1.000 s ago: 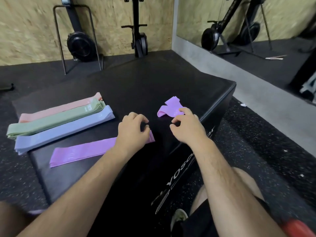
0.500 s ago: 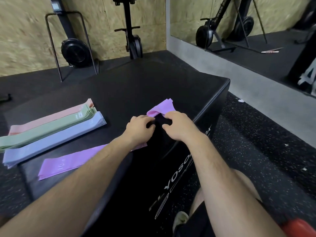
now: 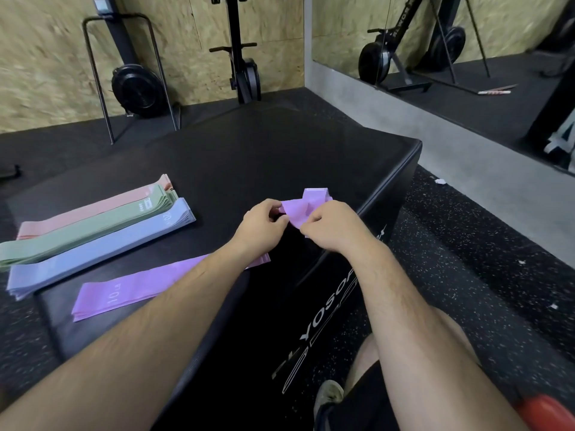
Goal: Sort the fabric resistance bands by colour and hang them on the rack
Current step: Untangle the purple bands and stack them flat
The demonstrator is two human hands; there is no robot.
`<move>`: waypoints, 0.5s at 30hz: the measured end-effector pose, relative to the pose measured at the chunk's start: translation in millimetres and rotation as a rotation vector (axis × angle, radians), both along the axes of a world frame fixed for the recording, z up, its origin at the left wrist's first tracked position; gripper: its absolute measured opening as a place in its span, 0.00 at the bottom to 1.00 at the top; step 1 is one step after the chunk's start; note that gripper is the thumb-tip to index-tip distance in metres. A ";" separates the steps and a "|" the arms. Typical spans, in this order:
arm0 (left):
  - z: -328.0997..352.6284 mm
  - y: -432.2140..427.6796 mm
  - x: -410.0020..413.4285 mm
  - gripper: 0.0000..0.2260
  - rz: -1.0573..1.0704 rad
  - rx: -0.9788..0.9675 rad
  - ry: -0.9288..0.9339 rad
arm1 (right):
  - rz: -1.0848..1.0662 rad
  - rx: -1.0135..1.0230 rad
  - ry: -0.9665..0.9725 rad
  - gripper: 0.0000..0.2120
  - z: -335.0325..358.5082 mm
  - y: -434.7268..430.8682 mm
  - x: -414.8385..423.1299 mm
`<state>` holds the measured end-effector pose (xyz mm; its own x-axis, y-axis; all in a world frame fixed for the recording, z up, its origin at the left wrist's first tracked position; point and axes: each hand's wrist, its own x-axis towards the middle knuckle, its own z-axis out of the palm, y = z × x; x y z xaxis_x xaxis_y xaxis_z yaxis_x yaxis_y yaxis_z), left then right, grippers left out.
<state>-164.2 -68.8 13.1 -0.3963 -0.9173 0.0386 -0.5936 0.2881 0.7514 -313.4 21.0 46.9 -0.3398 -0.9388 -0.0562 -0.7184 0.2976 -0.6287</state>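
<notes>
A crumpled purple band (image 3: 306,205) sits above the black plyo box (image 3: 249,157), pinched between both hands. My left hand (image 3: 259,227) grips its left edge; my right hand (image 3: 331,227) pinches its lower right part. On the box's left lie sorted flat piles: pink bands (image 3: 93,208), green bands (image 3: 93,227), blue bands (image 3: 99,248) and a purple pile (image 3: 124,290) marked 10 LB, partly under my left forearm.
A black metal frame (image 3: 124,73) stands by the chipboard wall with a fan machine (image 3: 137,85) behind it. Another machine (image 3: 244,66) stands at the back. A mirror (image 3: 451,42) lines the right wall. Speckled rubber floor surrounds the box.
My left hand left the flat purple pile and joined my right hand on the crumpled purple band, which both hands now hold. The view shifted slightly right.
</notes>
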 end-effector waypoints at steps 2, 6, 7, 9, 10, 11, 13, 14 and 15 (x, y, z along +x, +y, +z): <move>0.0 0.4 -3.3 0.13 0.006 0.016 0.024 | 0.010 0.004 -0.014 0.14 -0.2 0.3 0.1; 1.4 -0.5 -11.9 0.18 0.013 0.032 0.034 | 0.000 0.003 -0.037 0.13 -4.1 -2.7 -4.1; 2.3 -0.6 -13.5 0.19 0.025 0.050 0.058 | 0.000 -0.007 -0.035 0.10 -5.5 -4.7 -5.0; 6.2 -1.1 -17.2 0.21 0.066 0.108 0.143 | -0.019 -0.017 -0.036 0.05 -9.1 -9.3 -6.4; 7.4 -2.1 -19.3 0.21 0.087 0.142 0.190 | -0.030 -0.017 -0.052 0.07 -10.9 -10.9 -7.2; 8.0 -3.5 -21.8 0.21 0.105 0.175 0.238 | -0.034 -0.014 -0.074 0.11 -12.0 -11.9 -8.1; 8.6 -4.5 -25.7 0.18 0.137 0.234 0.334 | -0.021 0.000 -0.090 0.17 -12.9 -13.8 -9.5; 9.1 -4.5 -26.7 0.16 0.152 0.247 0.371 | -0.014 0.004 -0.089 0.18 -12.5 -14.3 -9.9; 9.6 -4.2 -27.5 0.14 0.161 0.242 0.399 | -0.010 0.009 -0.091 0.19 -12.7 -15.3 -10.4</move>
<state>-191.7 -73.0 22.7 -0.2463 -0.9671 -0.0632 -0.2686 0.0055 0.9632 -323.7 5.7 34.2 -0.3424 -0.9347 -0.0953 -0.6556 0.3104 -0.6884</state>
